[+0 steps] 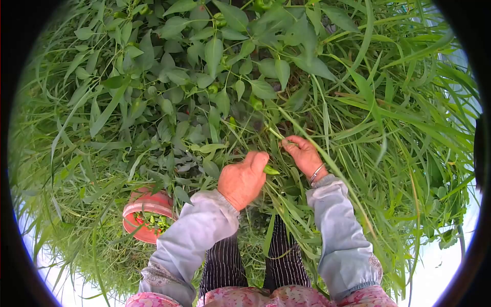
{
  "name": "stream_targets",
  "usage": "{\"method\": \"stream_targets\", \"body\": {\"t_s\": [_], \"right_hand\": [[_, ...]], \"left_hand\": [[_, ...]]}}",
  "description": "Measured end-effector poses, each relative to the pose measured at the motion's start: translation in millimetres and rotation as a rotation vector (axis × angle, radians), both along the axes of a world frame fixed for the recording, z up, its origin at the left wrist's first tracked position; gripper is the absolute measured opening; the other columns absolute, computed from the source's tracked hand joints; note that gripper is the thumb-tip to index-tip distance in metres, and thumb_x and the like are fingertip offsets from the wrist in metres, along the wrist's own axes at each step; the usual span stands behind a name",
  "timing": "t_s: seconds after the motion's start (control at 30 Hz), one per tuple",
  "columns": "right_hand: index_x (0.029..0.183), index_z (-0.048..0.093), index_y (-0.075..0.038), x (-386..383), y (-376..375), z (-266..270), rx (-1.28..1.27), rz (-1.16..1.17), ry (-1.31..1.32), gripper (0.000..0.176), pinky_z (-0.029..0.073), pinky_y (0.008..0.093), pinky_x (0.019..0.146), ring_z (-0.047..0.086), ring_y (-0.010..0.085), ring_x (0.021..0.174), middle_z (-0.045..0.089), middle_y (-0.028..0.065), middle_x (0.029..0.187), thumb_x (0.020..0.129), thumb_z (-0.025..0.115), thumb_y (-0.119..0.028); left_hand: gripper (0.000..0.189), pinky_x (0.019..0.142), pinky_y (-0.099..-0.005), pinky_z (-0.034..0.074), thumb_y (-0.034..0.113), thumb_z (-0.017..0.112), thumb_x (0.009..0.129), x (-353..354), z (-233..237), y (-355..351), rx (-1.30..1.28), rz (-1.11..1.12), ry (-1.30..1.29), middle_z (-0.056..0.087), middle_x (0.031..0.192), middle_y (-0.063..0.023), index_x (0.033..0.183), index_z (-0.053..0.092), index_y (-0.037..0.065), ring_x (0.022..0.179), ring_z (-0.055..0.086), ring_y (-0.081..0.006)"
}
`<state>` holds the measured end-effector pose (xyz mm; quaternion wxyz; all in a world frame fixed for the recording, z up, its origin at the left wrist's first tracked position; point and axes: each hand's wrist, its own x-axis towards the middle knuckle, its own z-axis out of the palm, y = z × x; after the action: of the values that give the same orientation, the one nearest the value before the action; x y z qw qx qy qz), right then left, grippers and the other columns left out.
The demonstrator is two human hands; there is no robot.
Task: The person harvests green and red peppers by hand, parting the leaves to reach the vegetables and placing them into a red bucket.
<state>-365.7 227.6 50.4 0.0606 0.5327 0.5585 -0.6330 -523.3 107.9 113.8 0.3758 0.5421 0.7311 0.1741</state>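
My left hand (243,179) is closed in the middle of the view, with a green pepper (271,170) sticking out past its fingers. To its right, my right hand (304,154) has thumb and fingertips pinched together at a pale green stem (276,134), and a metal bracelet (317,173) circles the wrist. The two hands are apart. Above them spreads a leafy pepper plant (214,53) with small green peppers (255,103) among its leaves.
A red bucket (148,205) holding several green peppers stands tilted in the grass at the lower left. Tall grass (378,153) crowds the right side, with long blades crossing near my right forearm. My legs in striped trousers (223,266) are below.
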Motion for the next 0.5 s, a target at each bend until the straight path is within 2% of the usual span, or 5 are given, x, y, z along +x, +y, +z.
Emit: {"method": "stream_targets", "body": {"t_s": [0.2,0.37,0.4,0.43,0.5], "right_hand": [[0.118,0.051,-0.005,-0.7,1.5,30.4,0.657,0.511,-0.152,0.046,0.04,0.0412,0.092,0.048,0.0335,0.111,0.053,0.0147,0.117,0.074,0.061,-0.012],[0.12,0.05,-0.007,-45.6,7.3,104.2,0.78,0.692,-0.078,0.05,0.037,0.044,0.098,0.038,0.0351,0.124,0.044,0.0162,0.129,0.072,0.063,-0.008],[0.118,0.051,-0.008,-49.6,7.5,107.7,0.797,0.734,-0.042,0.048,0.036,0.0443,0.099,0.036,0.0344,0.126,0.043,0.0153,0.131,0.072,0.063,-0.007],[0.118,0.052,-0.009,-50.7,7.9,108.1,0.795,0.758,-0.02,0.046,0.035,0.0444,0.099,0.036,0.0328,0.126,0.044,0.0118,0.131,0.074,0.061,-0.009],[0.118,0.054,-0.011,-53.2,8.7,109.7,0.792,0.803,0.024,0.042,0.034,0.0444,0.1,0.037,0.0298,0.126,0.046,0.0048,0.13,0.076,0.056,-0.012]], "left_hand": [[0.033,0.054,-0.0352,0.051,0.006,0.064,0.07,12.1,18.7,-17.6,0.149,-0.145,-0.018,0.058,0.096,-0.0091,0.101,0.052,0.009,0.063,0.062,-0.0284],[0.02,0.063,-0.027,0.048,0.0,0.057,0.076,-23.8,31.4,5.9,0.083,0.378,-0.331,0.06,0.08,-0.0076,0.096,0.053,0.004,0.07,0.059,-0.014],[0.021,0.065,-0.0266,0.048,-0.001,0.055,0.076,-36.0,35.5,17.2,0.14,0.405,-0.307,0.059,0.08,-0.0077,0.097,0.054,0.004,0.071,0.058,-0.014],[0.019,0.063,-0.0322,0.049,0.003,0.054,0.076,-48.8,33.1,26.0,0.202,0.409,-0.276,0.059,0.086,-0.0124,0.095,0.053,0.005,0.073,0.062,-0.0293],[0.017,0.067,-0.0335,0.048,0.004,0.053,0.076,-70.8,26.6,41.0,0.218,0.418,-0.174,0.06,0.086,-0.0134,0.093,0.055,0.004,0.073,0.06,-0.0304]]}}
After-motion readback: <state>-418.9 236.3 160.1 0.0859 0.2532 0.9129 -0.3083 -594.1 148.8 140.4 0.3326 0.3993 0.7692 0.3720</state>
